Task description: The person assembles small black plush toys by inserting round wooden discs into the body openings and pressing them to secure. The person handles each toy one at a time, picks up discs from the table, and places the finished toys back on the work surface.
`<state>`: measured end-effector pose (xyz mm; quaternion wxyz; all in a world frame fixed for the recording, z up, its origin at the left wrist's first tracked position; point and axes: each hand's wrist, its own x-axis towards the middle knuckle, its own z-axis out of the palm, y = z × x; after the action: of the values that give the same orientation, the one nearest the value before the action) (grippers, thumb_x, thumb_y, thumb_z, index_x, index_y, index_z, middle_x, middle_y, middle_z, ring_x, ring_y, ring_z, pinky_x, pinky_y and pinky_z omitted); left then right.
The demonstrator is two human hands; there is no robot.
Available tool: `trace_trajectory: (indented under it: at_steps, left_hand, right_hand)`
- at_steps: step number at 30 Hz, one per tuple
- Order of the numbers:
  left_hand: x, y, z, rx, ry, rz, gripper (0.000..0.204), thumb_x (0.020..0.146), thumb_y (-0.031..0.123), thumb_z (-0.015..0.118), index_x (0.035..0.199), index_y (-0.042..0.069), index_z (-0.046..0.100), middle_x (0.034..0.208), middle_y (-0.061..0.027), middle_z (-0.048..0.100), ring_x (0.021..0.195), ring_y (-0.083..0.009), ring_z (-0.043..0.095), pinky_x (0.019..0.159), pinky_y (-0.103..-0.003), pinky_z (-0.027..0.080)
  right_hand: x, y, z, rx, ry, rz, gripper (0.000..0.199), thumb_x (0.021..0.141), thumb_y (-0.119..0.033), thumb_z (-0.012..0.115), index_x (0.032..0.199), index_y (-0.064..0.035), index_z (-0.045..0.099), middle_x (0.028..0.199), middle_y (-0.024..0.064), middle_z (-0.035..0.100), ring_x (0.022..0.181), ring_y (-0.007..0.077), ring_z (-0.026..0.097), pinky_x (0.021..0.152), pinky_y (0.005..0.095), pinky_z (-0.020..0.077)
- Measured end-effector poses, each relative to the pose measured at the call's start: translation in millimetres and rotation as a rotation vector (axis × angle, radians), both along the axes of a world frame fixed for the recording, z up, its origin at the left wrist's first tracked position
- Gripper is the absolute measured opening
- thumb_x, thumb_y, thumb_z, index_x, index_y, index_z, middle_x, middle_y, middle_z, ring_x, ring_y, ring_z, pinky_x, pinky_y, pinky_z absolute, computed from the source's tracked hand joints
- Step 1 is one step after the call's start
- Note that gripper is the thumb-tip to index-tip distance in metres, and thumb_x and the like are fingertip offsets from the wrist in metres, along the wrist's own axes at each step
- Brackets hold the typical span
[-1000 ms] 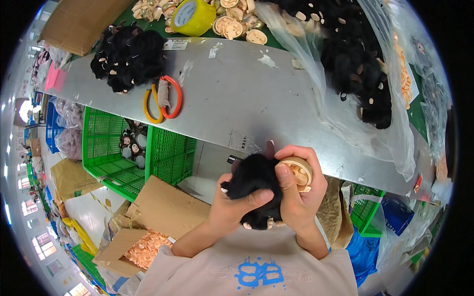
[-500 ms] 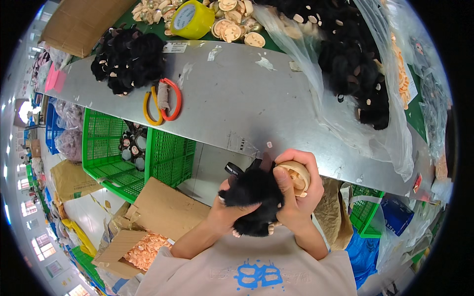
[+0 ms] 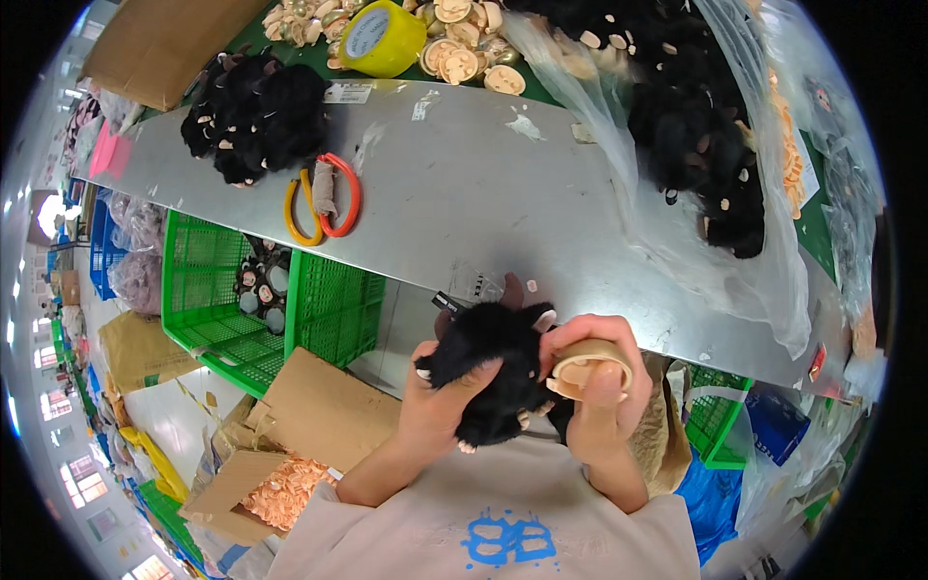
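Just past the bench's near edge, my left hand [image 3: 420, 406] is closed around a black plush toy [image 3: 495, 353] with small pale feet, brown ears and a black tag. Its thumb presses into the fur. Right beside the toy, my right hand [image 3: 614, 416] grips a beige plastic doll-face shell [image 3: 578, 360], thumb over its hollow side. The shell is close to the toy's right side; whether they touch I cannot tell.
A metal bench [image 3: 445, 174] bears a heap of black plush pieces [image 3: 256, 116], a red-and-yellow-handled tool [image 3: 340, 198], yellow tape [image 3: 384, 39], face shells [image 3: 454, 60] and a plastic bag of plush [image 3: 696, 145]. Green crates [image 3: 333, 300] and a cardboard box [image 3: 232, 493] stand below.
My right hand has moved slightly down and right, turning the face shell so its hollow side shows. The plush toy has tilted and moved up a little in my left hand.
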<state>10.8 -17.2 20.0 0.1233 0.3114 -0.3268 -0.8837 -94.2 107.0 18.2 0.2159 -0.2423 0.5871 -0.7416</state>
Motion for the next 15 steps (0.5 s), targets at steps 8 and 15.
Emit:
trace_trajectory:
  at_steps: [8,15]
  left_hand:
    - [3.9,-1.6,-1.3,0.004,-0.019,0.001,0.018,0.094,0.002,0.067,0.112,0.0,0.068,0.11,-0.007,0.07,0.101,-0.016,0.066,0.087,-0.031,0.054]
    - [7.2,0.7,-10.3,-0.118,-0.085,-0.011,0.01,0.092,-0.001,0.069,0.102,0.0,0.067,0.105,-0.0063,0.067,0.096,-0.0153,0.063,0.086,-0.029,0.051]
  right_hand:
    - [-1.0,-1.8,-0.3,0.058,0.016,-0.017,0.051,0.104,-0.044,0.051,0.109,0.0058,0.059,0.091,0.0121,0.065,0.081,0.0163,0.061,0.081,0.0281,0.0492]
    - [-1.4,-3.5,-5.8,0.097,0.129,-0.06,0.037,0.102,-0.032,0.057,0.108,0.0042,0.06,0.09,0.0115,0.064,0.078,0.0167,0.061,0.072,0.0276,0.0495]
